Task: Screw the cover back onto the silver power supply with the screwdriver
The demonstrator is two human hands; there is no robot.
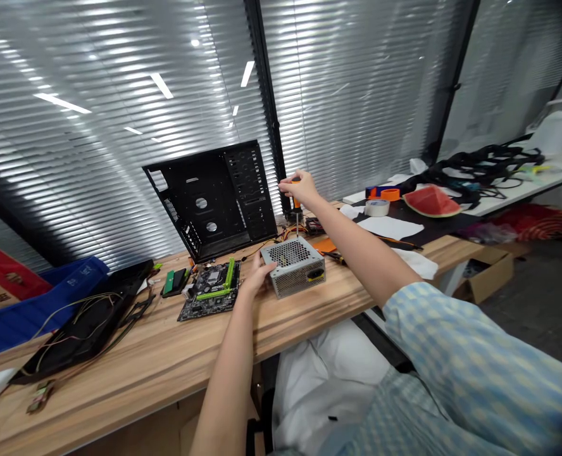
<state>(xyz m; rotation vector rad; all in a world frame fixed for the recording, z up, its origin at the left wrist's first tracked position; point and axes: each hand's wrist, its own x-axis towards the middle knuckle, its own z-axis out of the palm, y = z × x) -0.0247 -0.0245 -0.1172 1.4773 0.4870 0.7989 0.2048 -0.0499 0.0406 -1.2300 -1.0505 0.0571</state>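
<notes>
A grey metal power supply box (297,282) with a honeycomb vent on top rests on the wooden table (205,351). My left hand (257,277) is against its left side, the thumb on the top edge. Above the box, my right hand (300,188) has its fingers closed round the orange and black handle of a screwdriver (297,204). The screwdriver stands upright, its tip down at the far edge of the box top. Left of the box lies a black motherboard (213,288) with bright green slots.
An open black computer case (214,199) stands behind the motherboard. On the left are a black panel (91,323) with cables and a blue bin (38,310). At right sit white tape (377,208), an orange roll (390,194) and a watermelon-shaped item (431,201).
</notes>
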